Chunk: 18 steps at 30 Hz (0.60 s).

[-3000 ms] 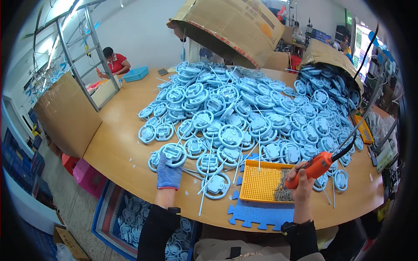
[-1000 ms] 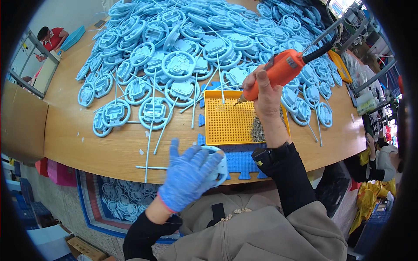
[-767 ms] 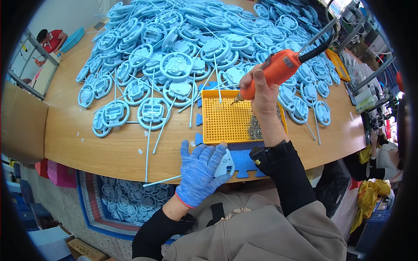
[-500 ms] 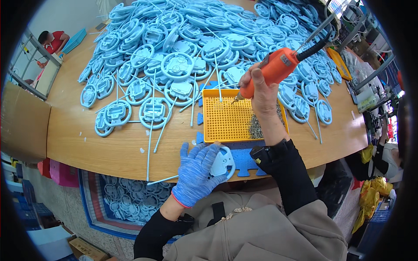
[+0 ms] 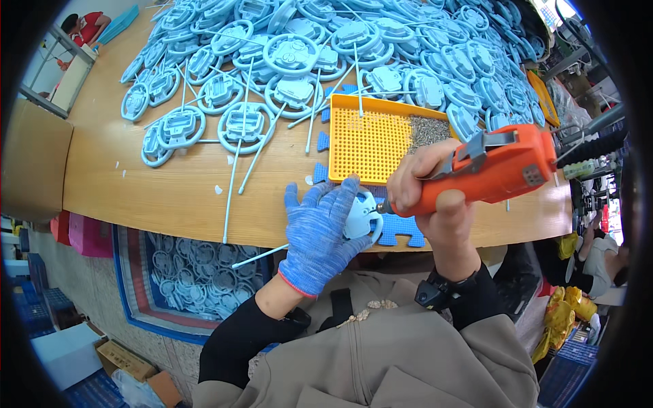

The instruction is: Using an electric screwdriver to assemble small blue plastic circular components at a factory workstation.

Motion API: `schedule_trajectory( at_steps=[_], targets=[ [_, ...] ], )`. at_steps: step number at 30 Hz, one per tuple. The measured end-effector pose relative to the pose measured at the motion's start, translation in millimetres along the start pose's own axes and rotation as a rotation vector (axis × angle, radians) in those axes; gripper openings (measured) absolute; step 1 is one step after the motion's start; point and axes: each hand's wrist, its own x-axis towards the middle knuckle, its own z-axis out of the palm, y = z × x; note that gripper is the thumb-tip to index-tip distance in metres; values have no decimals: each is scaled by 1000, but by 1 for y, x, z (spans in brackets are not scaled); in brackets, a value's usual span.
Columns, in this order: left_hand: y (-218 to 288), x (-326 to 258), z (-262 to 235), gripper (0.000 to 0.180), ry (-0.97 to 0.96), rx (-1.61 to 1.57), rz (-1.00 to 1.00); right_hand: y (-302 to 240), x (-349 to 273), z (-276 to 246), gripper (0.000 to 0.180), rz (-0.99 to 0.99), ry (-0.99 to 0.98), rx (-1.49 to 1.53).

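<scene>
My left hand (image 5: 314,234), in a blue knitted glove, presses a light-blue plastic steering-wheel-shaped part (image 5: 358,219) onto a blue foam mat (image 5: 403,232) at the table's near edge. The part's thin stick (image 5: 260,257) pokes out to the left beneath the glove. My bare right hand (image 5: 443,221) is wrapped round an orange electric screwdriver (image 5: 500,166), tilted almost level. Its tip meets the right side of the part; whether a screw sits under it, I cannot tell. Just beyond lies a yellow perforated tray (image 5: 364,146) with small metal screws (image 5: 428,131) heaped at its right.
A big pile of similar light-blue parts (image 5: 292,54) covers the table's far side. Several more lie nearer on the left, sticks pointing toward me. Below the table edge, a blue-rimmed bin (image 5: 204,272) holds more parts. A cardboard box (image 5: 34,163) stands at left. Other people work farther off.
My right hand has brought the screwdriver down from above the tray to the part, swinging it from steep to nearly level. My left hand still holds the part. The whole view has shifted slightly.
</scene>
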Motion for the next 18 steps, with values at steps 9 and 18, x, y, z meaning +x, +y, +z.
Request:
schedule_trajectory(
  at_steps=[9, 18],
  targets=[
    [1, 3, -1, 84, 40, -6, -28, 8, 2, 6, 52, 31, -4, 21],
    [6, 5, -8, 72, -5, 45, -32, 10, 6, 16, 48, 22, -42, 138]
  ],
)
